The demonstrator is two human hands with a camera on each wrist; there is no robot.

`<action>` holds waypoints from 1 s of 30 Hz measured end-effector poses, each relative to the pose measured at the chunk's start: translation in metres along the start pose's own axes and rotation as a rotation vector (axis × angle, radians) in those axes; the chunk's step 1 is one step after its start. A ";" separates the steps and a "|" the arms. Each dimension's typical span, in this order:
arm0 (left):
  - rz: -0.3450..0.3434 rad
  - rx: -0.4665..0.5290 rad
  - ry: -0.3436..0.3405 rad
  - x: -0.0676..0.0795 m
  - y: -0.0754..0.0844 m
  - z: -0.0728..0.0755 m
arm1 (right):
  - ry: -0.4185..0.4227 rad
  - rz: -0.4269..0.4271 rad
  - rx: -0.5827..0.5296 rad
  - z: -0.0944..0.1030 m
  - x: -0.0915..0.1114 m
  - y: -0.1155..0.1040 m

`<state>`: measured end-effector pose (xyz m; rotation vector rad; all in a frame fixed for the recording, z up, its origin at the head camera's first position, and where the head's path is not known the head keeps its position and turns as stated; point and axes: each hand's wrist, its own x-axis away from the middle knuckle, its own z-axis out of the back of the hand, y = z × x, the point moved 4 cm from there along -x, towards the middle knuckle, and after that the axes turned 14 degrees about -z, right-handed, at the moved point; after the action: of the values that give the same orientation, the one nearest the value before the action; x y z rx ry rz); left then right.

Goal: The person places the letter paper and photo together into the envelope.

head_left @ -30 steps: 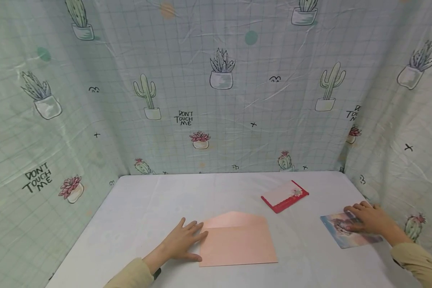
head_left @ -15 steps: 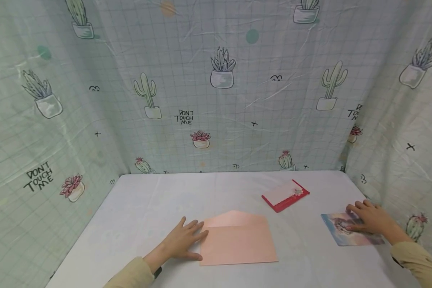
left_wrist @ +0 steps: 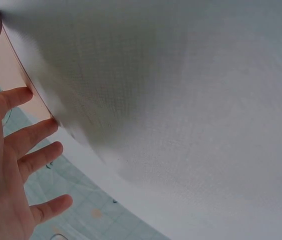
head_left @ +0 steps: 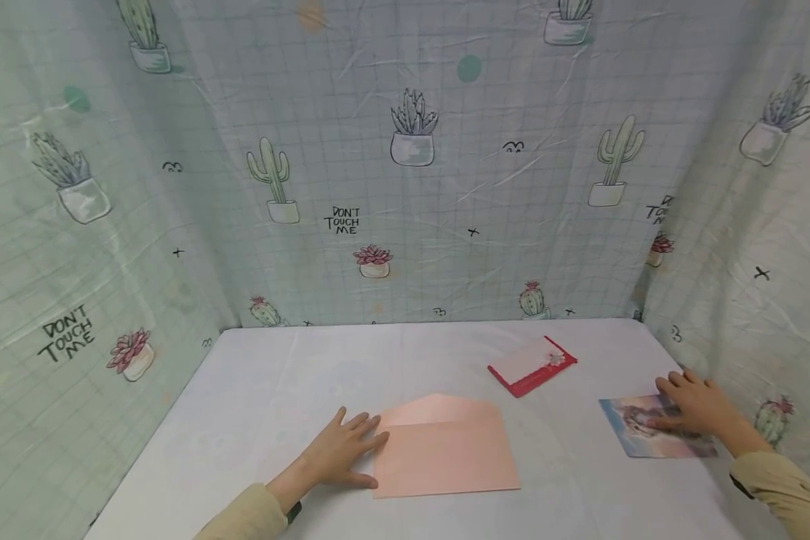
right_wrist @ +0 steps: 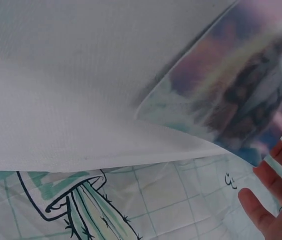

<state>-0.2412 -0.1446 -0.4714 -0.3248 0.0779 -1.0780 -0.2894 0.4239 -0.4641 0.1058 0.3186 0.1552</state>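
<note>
A pink envelope [head_left: 445, 457] lies on the white table with its pointed flap opened away from me. My left hand [head_left: 343, 451] has its fingers spread and touches the envelope's left edge; the left wrist view shows fingertips [left_wrist: 51, 125] along that edge. At the right, a picture card [head_left: 641, 429] in blue and pink lies under my right hand [head_left: 698, 409]. The thumb rests across the card's face while the other fingers reach past its far edge. In the right wrist view, fingertips [right_wrist: 265, 175] meet the card's edge; the thumb is out of sight.
A red card [head_left: 533, 366] with a pale pink front and a small flower lies behind and between the two hands. The white table [head_left: 297, 367] is bounded by a cactus-print curtain [head_left: 337, 285] at the back and both sides.
The picture card has turned slightly on the table as my right hand's fingers shifted a little to the right. My left hand, the envelope and the red card have stayed in place.
</note>
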 end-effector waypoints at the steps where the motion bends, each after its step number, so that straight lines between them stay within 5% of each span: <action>1: -0.002 0.001 0.006 0.000 0.000 0.000 | 0.006 0.000 0.001 0.000 0.000 0.000; 10: -0.008 -0.018 0.041 0.001 0.002 0.000 | 0.064 0.028 -0.010 0.011 -0.004 -0.001; 18: 0.007 -0.008 -0.002 -0.001 0.002 0.001 | 0.264 0.087 -0.110 0.030 -0.008 -0.008; 30: 0.017 0.026 -0.028 0.000 0.001 0.001 | 0.104 0.004 -0.439 0.072 -0.027 -0.018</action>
<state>-0.2400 -0.1438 -0.4714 -0.3152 0.0420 -1.0563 -0.2891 0.3956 -0.3905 -0.3374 0.3812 0.2318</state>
